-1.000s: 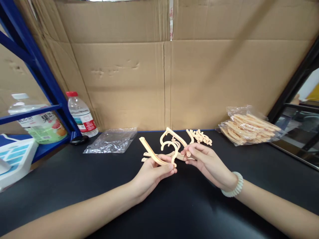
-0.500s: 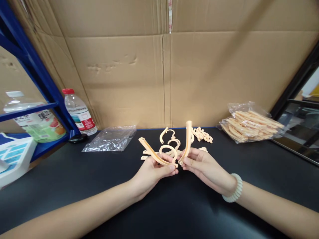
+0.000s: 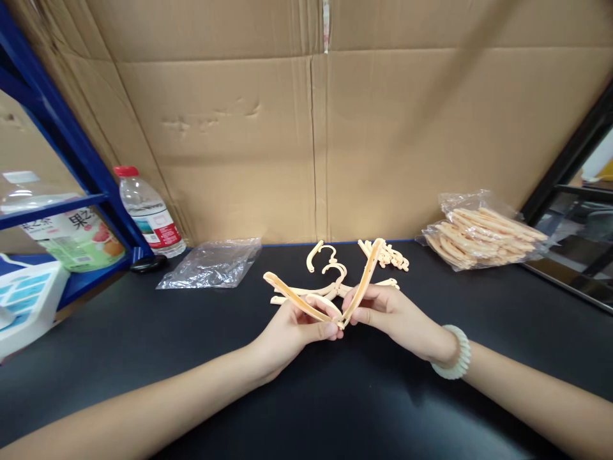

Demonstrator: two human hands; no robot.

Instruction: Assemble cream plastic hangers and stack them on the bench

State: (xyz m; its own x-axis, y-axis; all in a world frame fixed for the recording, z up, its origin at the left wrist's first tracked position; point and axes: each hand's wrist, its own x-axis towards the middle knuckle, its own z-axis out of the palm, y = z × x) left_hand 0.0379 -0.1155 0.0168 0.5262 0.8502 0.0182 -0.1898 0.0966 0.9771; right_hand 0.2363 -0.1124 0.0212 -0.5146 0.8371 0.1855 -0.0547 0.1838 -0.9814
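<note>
Between finger and thumb, my left hand (image 3: 301,326) grips a cream plastic hanger arm (image 3: 290,294), with a curved hook piece (image 3: 324,303) at its inner end. My right hand (image 3: 383,313) is closed on a second hanger arm (image 3: 366,281), tilted up to the right. The inner ends of both arms meet at my fingertips; whether they are joined I cannot tell. Just behind lies a hanger (image 3: 338,289) with its hook upward. Farther back are a loose arm piece (image 3: 313,257), a hook (image 3: 330,252) and a pile of small hooks (image 3: 395,259).
An empty clear plastic bag (image 3: 211,265) lies left of the parts. A red-capped water bottle (image 3: 148,214) stands beside a blue rack (image 3: 62,115). At the right back sits a clear bag of hanger arms (image 3: 483,236). A cardboard wall (image 3: 230,140) closes off the black table (image 3: 201,409).
My right hand's hanger arm has tipped outward to the right, and its lower end has come against the left piece. The hook in my left hand has swung lower.
</note>
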